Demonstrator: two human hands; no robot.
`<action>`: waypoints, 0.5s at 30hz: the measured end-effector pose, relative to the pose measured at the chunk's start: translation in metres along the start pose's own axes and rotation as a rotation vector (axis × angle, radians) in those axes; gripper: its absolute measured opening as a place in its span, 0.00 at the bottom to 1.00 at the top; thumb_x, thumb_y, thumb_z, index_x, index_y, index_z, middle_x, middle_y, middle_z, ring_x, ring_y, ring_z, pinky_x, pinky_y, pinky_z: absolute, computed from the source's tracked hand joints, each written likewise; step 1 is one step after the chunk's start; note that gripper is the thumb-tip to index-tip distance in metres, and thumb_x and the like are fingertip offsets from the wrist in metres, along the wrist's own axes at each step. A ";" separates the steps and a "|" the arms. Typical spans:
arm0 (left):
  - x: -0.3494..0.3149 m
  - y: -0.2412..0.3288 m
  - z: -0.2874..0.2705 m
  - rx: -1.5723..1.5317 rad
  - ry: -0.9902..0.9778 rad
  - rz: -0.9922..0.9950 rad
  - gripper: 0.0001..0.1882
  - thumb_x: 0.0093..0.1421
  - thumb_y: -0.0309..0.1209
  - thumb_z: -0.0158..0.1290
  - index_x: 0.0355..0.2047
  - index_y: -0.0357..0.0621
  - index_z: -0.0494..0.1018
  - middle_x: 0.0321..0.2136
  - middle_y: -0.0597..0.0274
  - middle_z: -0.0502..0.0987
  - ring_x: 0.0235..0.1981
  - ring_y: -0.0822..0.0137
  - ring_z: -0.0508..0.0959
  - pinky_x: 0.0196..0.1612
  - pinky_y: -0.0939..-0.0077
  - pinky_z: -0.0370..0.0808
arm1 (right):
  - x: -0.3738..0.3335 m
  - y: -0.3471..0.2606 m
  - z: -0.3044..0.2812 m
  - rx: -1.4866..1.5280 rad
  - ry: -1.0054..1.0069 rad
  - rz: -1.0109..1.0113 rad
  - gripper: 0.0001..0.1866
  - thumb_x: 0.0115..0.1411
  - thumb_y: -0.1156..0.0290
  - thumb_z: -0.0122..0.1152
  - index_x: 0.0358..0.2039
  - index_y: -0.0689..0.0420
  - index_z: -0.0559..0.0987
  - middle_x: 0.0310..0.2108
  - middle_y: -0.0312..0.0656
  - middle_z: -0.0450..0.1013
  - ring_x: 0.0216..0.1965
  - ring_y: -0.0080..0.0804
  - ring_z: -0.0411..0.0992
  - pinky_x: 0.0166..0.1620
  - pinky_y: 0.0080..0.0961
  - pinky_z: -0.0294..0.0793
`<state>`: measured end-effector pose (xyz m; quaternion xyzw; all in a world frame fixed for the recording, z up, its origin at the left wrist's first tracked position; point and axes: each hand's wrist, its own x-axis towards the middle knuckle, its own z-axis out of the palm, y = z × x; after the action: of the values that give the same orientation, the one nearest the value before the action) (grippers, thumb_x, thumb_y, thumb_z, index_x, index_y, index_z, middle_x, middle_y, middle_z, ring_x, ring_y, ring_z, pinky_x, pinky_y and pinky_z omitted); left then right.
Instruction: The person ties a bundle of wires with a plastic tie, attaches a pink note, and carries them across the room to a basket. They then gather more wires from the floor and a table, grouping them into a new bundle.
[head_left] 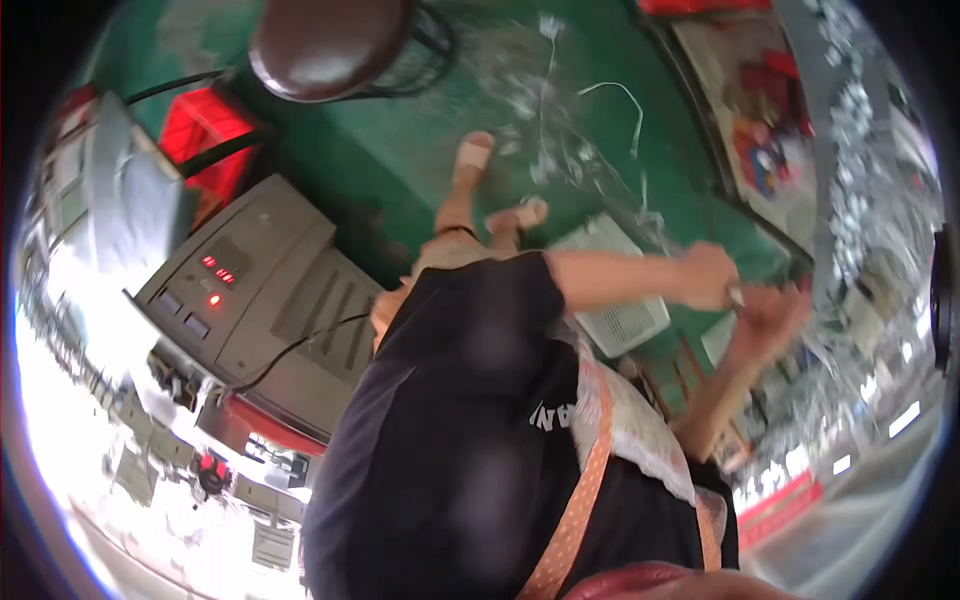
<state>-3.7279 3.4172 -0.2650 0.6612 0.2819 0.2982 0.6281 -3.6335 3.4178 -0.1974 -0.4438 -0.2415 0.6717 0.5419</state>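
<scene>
My left hand [706, 275] is closed in a fist at the end of an outstretched forearm. Close beside it, my right hand [770, 316] has its fingers curled and is smeared by motion. A tiny whitish thing [737, 295] shows between the two hands, too small and blurred to name. Whatever the fingers grip is otherwise hidden. A patterned apron [635, 425] with an orange dotted strap covers the front of my dark shirt.
A grey machine [250, 275] with red lit digits stands at left, near a red crate [205, 130]. A brown round stool [335, 45] is at the top. Below my left forearm sits a white slotted panel [628, 325]. Small shiny parts [850, 180] cover a surface at right.
</scene>
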 end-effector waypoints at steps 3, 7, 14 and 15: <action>-0.026 0.039 -0.037 0.057 0.023 0.082 0.12 0.48 0.39 0.50 0.24 0.46 0.76 0.20 0.52 0.76 0.26 0.50 0.78 0.29 0.54 0.74 | -0.043 -0.038 0.080 -0.298 0.361 -0.354 0.19 0.66 0.57 0.43 0.19 0.49 0.56 0.11 0.28 0.46 0.15 0.19 0.45 0.27 0.23 0.56; 0.000 0.071 -0.037 0.088 0.063 0.237 0.12 0.47 0.39 0.50 0.20 0.44 0.77 0.19 0.50 0.76 0.25 0.48 0.78 0.28 0.56 0.75 | -0.042 -0.101 0.071 -0.165 -0.084 -0.412 0.21 0.62 0.56 0.51 0.17 0.51 0.59 0.10 0.29 0.49 0.14 0.19 0.49 0.25 0.23 0.52; -0.041 0.174 -0.053 0.225 -0.079 0.501 0.16 0.43 0.42 0.52 0.22 0.41 0.78 0.21 0.48 0.78 0.24 0.48 0.79 0.28 0.57 0.76 | -0.060 -0.143 0.065 -0.404 -0.252 -0.609 0.13 0.61 0.60 0.48 0.26 0.56 0.72 0.13 0.33 0.59 0.18 0.27 0.60 0.34 0.29 0.60; -0.042 0.159 -0.051 0.165 -0.049 0.447 0.17 0.41 0.42 0.53 0.22 0.41 0.78 0.21 0.48 0.78 0.24 0.49 0.79 0.27 0.57 0.75 | -0.053 -0.119 0.066 -0.449 -0.060 -0.611 0.12 0.62 0.62 0.47 0.25 0.55 0.70 0.13 0.32 0.57 0.18 0.25 0.59 0.34 0.28 0.61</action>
<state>-3.7936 3.4113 -0.1066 0.7634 0.1367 0.3894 0.4969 -3.6273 3.4138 -0.0515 -0.4391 -0.5195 0.4223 0.5991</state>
